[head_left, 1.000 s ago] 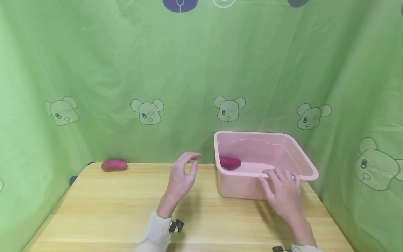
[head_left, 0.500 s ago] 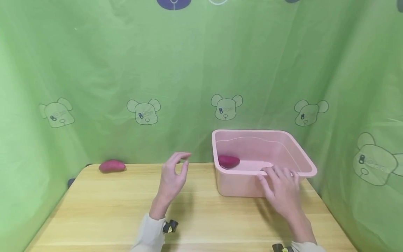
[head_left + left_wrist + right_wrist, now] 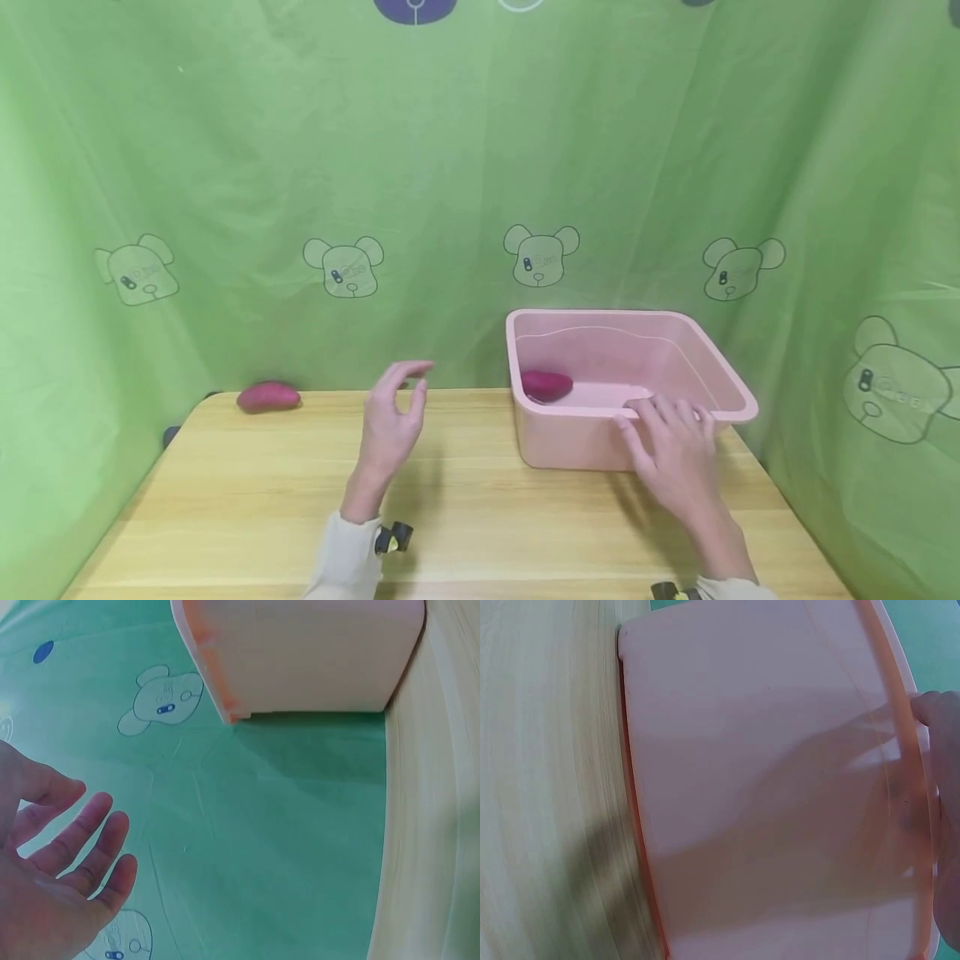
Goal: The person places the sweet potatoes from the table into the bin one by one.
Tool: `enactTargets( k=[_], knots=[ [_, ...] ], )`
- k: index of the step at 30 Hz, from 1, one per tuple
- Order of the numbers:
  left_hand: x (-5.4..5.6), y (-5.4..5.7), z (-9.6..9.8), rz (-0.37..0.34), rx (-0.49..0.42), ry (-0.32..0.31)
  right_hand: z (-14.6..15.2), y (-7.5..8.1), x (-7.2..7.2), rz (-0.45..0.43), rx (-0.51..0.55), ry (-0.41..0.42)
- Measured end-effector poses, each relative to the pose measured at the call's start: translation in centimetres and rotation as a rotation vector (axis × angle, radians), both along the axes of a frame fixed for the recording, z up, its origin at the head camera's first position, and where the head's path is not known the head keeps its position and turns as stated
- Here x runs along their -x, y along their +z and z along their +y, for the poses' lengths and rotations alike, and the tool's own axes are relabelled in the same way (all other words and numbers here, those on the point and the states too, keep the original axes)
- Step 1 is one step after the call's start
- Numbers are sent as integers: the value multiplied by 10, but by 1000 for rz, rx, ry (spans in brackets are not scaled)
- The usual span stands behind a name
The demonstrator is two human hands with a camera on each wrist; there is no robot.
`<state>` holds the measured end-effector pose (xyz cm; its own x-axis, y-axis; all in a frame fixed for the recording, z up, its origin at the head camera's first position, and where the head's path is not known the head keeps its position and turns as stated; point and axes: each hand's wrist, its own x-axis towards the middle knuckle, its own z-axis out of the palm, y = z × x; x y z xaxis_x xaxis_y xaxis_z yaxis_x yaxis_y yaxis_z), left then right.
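At the table's right side stands a pink plastic tub [image 3: 577,442]. My right hand [image 3: 678,458] grips its near rim, fingers hooked over the edge and thumb on the outside. In the right wrist view the tub's outer wall [image 3: 765,787] fills most of the picture, and the thumb lies at the rim. Inside the tub, by its left wall, lies a purple-red sweet potato [image 3: 546,386]. Left of the tub my left hand [image 3: 388,429] hovers over the table with loosely bent fingers and nothing in it. A second sweet potato [image 3: 268,397] lies at the back left corner.
The light wooden table [image 3: 247,500] ends at the back against a green curtain [image 3: 435,167] printed with bear heads. More curtain hangs at both sides. The tub stands near the table's back right corner.
My left hand has drifted left, away from the tub, with its fingers still loosely bent. My right hand has stayed on the tub's rim. The head view has shifted slightly.
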<state>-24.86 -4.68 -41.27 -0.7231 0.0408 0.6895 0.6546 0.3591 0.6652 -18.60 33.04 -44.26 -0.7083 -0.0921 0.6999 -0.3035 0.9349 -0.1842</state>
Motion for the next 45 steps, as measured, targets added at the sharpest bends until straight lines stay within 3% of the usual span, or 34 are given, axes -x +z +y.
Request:
enactTargets(
  k=[37,45],
  knots=[
    [14,-2,-63,-82,-35,169,3,-1,2,-6,0,3],
    [18,-4,-75,-47,-9,233,3,-2,2,-6,3,9]
  ],
)
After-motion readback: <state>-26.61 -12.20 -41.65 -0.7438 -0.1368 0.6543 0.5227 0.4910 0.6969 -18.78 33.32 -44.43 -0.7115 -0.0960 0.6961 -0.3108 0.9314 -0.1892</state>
